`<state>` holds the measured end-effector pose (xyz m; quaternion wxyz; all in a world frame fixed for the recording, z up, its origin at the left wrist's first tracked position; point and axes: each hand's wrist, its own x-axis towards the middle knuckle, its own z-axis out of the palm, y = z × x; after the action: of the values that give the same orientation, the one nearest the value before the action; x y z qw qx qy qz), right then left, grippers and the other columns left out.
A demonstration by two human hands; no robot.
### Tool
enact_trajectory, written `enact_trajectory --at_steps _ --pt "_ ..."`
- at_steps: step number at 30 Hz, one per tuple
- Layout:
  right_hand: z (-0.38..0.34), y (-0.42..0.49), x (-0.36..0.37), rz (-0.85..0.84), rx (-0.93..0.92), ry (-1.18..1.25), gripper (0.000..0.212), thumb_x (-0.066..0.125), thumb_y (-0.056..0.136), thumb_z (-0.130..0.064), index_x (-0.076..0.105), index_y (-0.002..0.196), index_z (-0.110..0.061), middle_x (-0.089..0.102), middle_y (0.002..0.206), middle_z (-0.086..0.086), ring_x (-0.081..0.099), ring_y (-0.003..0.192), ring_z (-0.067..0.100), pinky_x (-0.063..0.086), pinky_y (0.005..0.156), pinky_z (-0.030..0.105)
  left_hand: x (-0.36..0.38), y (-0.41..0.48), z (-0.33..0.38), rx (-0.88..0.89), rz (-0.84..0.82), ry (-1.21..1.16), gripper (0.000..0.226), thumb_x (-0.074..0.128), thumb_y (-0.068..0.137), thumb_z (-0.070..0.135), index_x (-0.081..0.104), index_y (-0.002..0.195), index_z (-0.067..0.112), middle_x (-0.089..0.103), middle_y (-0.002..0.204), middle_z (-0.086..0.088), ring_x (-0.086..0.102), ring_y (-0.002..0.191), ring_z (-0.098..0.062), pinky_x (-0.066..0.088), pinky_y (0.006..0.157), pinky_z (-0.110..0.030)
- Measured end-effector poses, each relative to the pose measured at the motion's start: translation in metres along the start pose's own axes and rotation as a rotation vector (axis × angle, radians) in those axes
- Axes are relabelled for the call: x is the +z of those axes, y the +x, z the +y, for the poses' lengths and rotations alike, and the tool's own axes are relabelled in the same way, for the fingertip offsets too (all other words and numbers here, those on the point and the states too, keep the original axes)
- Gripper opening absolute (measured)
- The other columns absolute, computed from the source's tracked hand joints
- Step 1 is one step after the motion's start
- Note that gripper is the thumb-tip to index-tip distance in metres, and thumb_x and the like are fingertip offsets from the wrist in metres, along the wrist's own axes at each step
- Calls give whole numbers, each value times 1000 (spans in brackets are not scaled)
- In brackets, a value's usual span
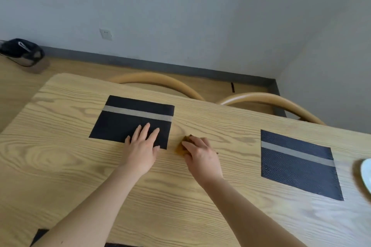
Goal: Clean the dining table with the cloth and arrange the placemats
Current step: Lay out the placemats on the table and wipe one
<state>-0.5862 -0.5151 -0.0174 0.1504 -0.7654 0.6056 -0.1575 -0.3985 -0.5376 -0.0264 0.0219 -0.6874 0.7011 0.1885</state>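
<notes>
On the light wooden dining table (60,166) lies a dark placemat with a grey stripe (120,118) at the far left. My left hand (141,146) rests flat on its near right corner, fingers straight. Just right of that mat, my right hand (200,156) grips a small brownish-yellow cloth (181,148) pressed against the tabletop; most of the cloth is hidden under the fingers. A second dark striped placemat (297,164) lies to the right, apart from both hands. A few dark crumbs dot the wood near the cloth.
A white plate (366,174) shows at the right edge. Two curved wooden chair backs (160,80) (271,98) stand behind the table's far edge. A black bag (22,51) sits on the floor at far left. Another dark mat corner (39,235) peeks in at the bottom.
</notes>
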Motion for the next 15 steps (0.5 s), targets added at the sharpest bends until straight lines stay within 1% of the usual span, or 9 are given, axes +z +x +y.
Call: enact_trajectory --at_steps 2,3,4,5,7,9,11,13,15 --pt "1 9 11 -3 -63 -55 30 75 72 0 73 98 -16 68 107 2 59 86 24 57 54 31 3 4 -12 11 15 5 57 37 99 39 13 150 31 3 160 -1 -1 147 -23 12 118 -50" --pt "1 18 13 -18 -88 -87 30 74 73 0 73 99 -16 67 107 2 59 86 24 57 54 33 2 5 -16 18 29 0 57 37 99 40 15 150 31 4 160 -1 0 147 -22 12 118 -50" --pt "-1 30 13 -23 -94 -118 30 71 77 -1 72 103 -16 67 109 2 57 90 24 57 57 34 1 6 -20 23 38 -7 56 37 99 40 16 150 31 4 160 -1 0 147 -22 11 118 -50" --pt "-2 46 15 -17 -86 -140 29 66 83 -3 71 108 -17 65 113 2 55 95 25 57 63 36 0 8 -24 25 44 -16 56 38 98 40 17 150 31 5 160 -1 1 147 -22 11 118 -49" --pt "-2 73 15 2 -16 -136 30 55 92 -10 67 118 -21 60 123 0 49 106 23 54 77 35 -1 9 -30 34 45 -24 55 38 98 39 18 149 31 6 160 -1 1 147 -21 11 118 -49" --pt "-5 90 16 -1 70 -108 30 49 97 -18 63 122 -25 56 128 -2 46 112 22 52 83 33 -2 9 -34 32 46 -20 55 37 99 39 18 149 32 7 160 0 1 147 -20 11 118 -48" --pt "-9 89 19 -6 72 -94 30 48 97 -19 62 123 -25 54 129 -1 46 112 24 51 82 34 -1 9 -35 30 64 -9 55 36 99 40 17 149 32 7 160 0 2 147 -20 12 118 -48" --pt "-12 74 21 5 8 -96 30 53 93 -17 62 121 -23 55 126 0 49 107 25 53 79 36 1 9 -33 30 94 -12 54 36 98 41 18 149 32 10 160 -1 4 147 -22 13 118 -49" --pt "-13 54 24 19 -91 -89 31 61 83 -12 67 113 -21 61 116 0 55 95 26 56 69 36 4 9 -28 22 115 -5 54 36 98 41 20 149 31 12 159 -2 7 147 -23 15 117 -50"
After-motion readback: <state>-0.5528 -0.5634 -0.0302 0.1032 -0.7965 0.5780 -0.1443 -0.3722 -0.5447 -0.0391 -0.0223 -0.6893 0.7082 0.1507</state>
